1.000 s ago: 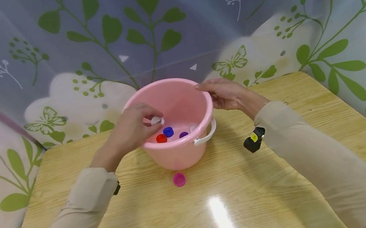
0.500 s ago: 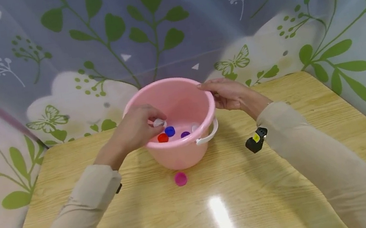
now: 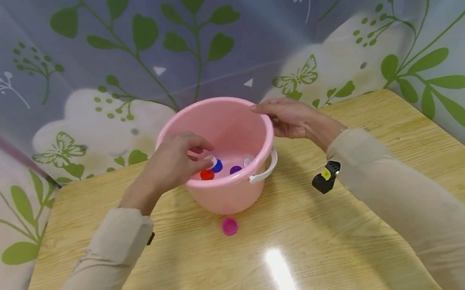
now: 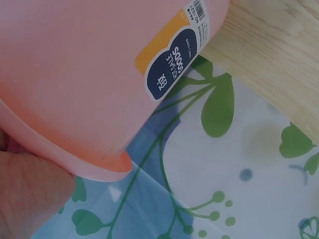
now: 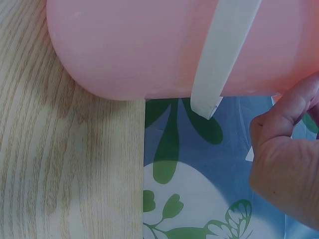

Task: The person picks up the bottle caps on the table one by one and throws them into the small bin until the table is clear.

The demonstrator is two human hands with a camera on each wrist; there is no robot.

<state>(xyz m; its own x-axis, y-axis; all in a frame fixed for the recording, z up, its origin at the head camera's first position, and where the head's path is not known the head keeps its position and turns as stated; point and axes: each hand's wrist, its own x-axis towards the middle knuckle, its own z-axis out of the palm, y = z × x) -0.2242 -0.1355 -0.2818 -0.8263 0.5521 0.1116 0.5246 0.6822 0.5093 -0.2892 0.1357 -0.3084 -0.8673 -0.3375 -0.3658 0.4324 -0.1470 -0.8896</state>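
Observation:
A pink bucket [image 3: 227, 194] stands on the wooden table, its mouth facing up. My left hand [image 3: 168, 163] reaches over the near left rim, with a gap between thumb and index finger. By the thumb tip is a small white cap-like piece [image 3: 213, 160], apparently loose from the fingers. In the bucket lie a red cap [image 3: 206, 174], a blue cap [image 3: 217, 166], a purple cap [image 3: 235, 169] and a whitish piece [image 3: 247, 162]. My right hand [image 3: 290, 117] grips the right rim, thumb on top. The left wrist view shows part of the left hand [image 4: 30, 194] beside the rim.
A magenta cap [image 3: 230, 226] lies on the table [image 3: 200, 284] just in front of the bucket. The white handle [image 3: 265, 169] hangs down on the bucket's right side. Behind the table rises a leaf-patterned cloth wall [image 3: 116, 113].
My left thumb and fingers have parted, and the white piece they held has dropped lower, near the blue cap. The right hand keeps its grip on the rim.

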